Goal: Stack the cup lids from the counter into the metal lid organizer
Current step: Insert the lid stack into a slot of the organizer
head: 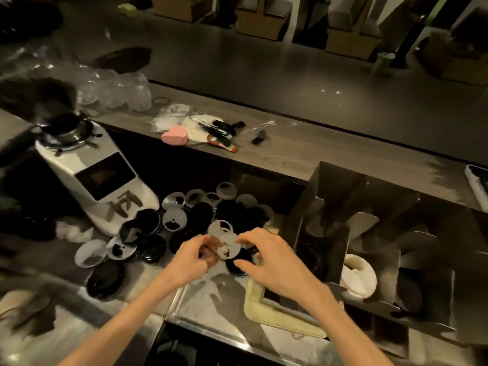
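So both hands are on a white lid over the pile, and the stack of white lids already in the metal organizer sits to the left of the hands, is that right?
Not quite. In the head view the left hand and right hand do hold a white lid over the pile, but the stack of white lids in the metal organizer sits to their right, not left.

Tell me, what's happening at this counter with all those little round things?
A person is sorting cup lids. Both hands, the left hand and the right hand, hold a white lid between them above a scattered pile of black and white lids on the counter beside a white coffee grinder. To the right stands the metal lid organizer; one slot already holds a stack of white lids, and dark lids seem to sit in others. Most lids still wait on the counter.
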A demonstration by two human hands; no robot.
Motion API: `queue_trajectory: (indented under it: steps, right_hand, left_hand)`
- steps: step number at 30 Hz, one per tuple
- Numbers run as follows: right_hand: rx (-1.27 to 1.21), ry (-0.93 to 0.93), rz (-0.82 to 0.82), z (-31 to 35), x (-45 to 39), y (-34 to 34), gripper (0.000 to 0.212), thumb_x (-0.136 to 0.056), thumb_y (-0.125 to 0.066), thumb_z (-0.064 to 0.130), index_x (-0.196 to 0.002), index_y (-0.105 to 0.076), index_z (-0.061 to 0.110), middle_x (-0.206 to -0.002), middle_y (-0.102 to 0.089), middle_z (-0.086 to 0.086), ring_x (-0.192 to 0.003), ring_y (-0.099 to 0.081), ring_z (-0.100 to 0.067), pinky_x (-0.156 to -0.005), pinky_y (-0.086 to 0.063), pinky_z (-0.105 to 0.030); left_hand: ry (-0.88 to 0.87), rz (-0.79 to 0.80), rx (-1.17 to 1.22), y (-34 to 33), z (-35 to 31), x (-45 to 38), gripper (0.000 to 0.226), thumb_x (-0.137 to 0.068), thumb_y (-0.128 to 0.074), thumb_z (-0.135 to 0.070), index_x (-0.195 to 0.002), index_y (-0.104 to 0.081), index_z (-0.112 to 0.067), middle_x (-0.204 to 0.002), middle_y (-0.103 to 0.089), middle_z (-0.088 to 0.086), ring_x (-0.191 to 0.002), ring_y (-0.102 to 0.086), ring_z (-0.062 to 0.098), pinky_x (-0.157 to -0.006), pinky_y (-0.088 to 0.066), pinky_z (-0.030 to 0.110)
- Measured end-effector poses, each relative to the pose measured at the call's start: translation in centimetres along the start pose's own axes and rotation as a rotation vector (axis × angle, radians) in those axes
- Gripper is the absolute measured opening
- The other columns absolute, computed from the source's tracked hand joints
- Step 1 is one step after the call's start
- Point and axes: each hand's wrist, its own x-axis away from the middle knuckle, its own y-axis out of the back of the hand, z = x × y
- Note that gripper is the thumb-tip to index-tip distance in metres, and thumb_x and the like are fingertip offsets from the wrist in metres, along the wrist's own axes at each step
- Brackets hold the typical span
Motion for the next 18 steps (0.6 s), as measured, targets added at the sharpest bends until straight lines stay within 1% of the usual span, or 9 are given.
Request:
queue_trajectory:
  steps: [2, 3, 5, 6, 9, 12, 14, 16, 18]
  right_hand:
    - [-0.018, -0.024, 0.069, 0.1, -1.6, -2.6, 0.045, -0.095, -0.067, 0.044, -0.136, -0.056, 0.03, -0.128, -0.055, 0.015, -0.118, -0.054, -0.006, -0.097, -0.051, -0.034]
    - [-0.027, -0.038, 0.106, -0.1, -2.4, -4.0, 0.045, -0.095, -0.068, 0.043, -0.136, -0.057, 0.028, -0.129, -0.055, 0.012, -0.118, -0.054, -0.008, -0.097, -0.051, -0.035]
    - [-0.04, -0.077, 0.178, -0.5, -3.9, -6.8, 0.048, -0.094, -0.068, 0.043, -0.137, -0.057, 0.026, -0.129, -0.055, 0.008, -0.119, -0.054, -0.012, -0.098, -0.051, -0.037]
    - [-0.045, -0.105, 0.211, -0.7, -4.5, -8.3, 0.048, -0.093, -0.067, 0.043, -0.137, -0.056, 0.026, -0.13, -0.055, 0.008, -0.118, -0.053, -0.013, -0.099, -0.051, -0.038]
    - [-0.033, -0.158, 0.298, -1.6, -6.0, -12.2, 0.047, -0.094, -0.065, 0.041, -0.136, -0.055, 0.025, -0.13, -0.054, 0.003, -0.117, -0.053, -0.015, -0.096, -0.049, -0.035]
    - [-0.023, -0.166, 0.351, -2.2, -7.6, -16.0, 0.042, -0.095, -0.065, 0.035, -0.134, -0.057, 0.021, -0.128, -0.055, 0.0, -0.118, -0.053, -0.017, -0.09, -0.043, -0.026]
    - [-0.018, -0.175, 0.373, -2.5, -8.9, -18.2, 0.043, -0.095, -0.065, 0.033, -0.135, -0.055, 0.021, -0.128, -0.052, 0.0, -0.121, -0.051, -0.017, -0.09, -0.037, -0.022]
    - [-0.019, -0.185, 0.39, -2.7, -10.2, -20.3, 0.047, -0.096, -0.065, 0.03, -0.14, -0.052, 0.019, -0.13, -0.047, 0.001, -0.124, -0.048, -0.016, -0.092, -0.033, -0.019]
    - [-0.01, -0.186, 0.384, -2.9, -11.7, -22.1, 0.056, -0.097, -0.064, 0.026, -0.147, -0.046, 0.013, -0.138, -0.041, -0.001, -0.129, -0.044, -0.017, -0.096, -0.03, -0.016]
  left_hand:
    - [0.057, -0.009, -0.086, 0.6, 2.9, 0.7, 0.028, -0.085, -0.076, -0.012, -0.099, -0.066, -0.034, -0.1, -0.066, -0.004, -0.087, -0.065, 0.007, -0.075, -0.05, 0.014]
    - [0.093, -0.009, -0.121, 0.9, 4.5, 1.1, 0.027, -0.085, -0.077, -0.014, -0.101, -0.067, -0.033, -0.101, -0.064, -0.003, -0.089, -0.065, 0.007, -0.074, -0.045, 0.009]
    - [0.166, -0.001, -0.171, 1.4, 7.4, 1.6, 0.026, -0.085, -0.076, -0.016, -0.106, -0.068, -0.027, -0.106, -0.06, -0.002, -0.093, -0.063, 0.009, -0.071, -0.04, 0.005]
    - [0.201, 0.0, -0.19, 1.6, 8.8, 1.9, 0.026, -0.085, -0.076, -0.017, -0.107, -0.067, -0.028, -0.108, -0.058, -0.001, -0.094, -0.062, 0.011, -0.072, -0.039, 0.007]
    - [0.313, -0.013, -0.238, 1.9, 12.6, 2.6, 0.03, -0.083, -0.074, -0.018, -0.111, -0.066, -0.027, -0.117, -0.054, 0.002, -0.097, -0.06, 0.017, -0.079, -0.04, 0.021]
    - [0.396, -0.038, -0.274, 2.0, 16.0, 3.1, 0.038, -0.083, -0.07, -0.016, -0.121, -0.065, -0.018, -0.124, -0.051, 0.006, -0.114, -0.056, 0.026, -0.092, -0.04, 0.024]
    - [0.429, -0.073, -0.288, 2.2, 17.6, 3.3, 0.045, -0.085, -0.07, -0.019, -0.128, -0.06, -0.017, -0.129, -0.046, 0.009, -0.12, -0.052, 0.029, -0.1, -0.041, 0.029]
    - [0.437, -0.12, -0.298, 2.3, 19.0, 3.2, 0.052, -0.085, -0.072, -0.022, -0.134, -0.056, -0.017, -0.134, -0.042, 0.011, -0.124, -0.047, 0.03, -0.104, -0.043, 0.035]
    - [0.425, -0.15, -0.356, 2.4, 20.2, 2.7, 0.059, -0.083, -0.071, -0.018, -0.139, -0.051, -0.017, -0.139, -0.039, 0.012, -0.13, -0.041, 0.032, -0.101, -0.045, 0.038]
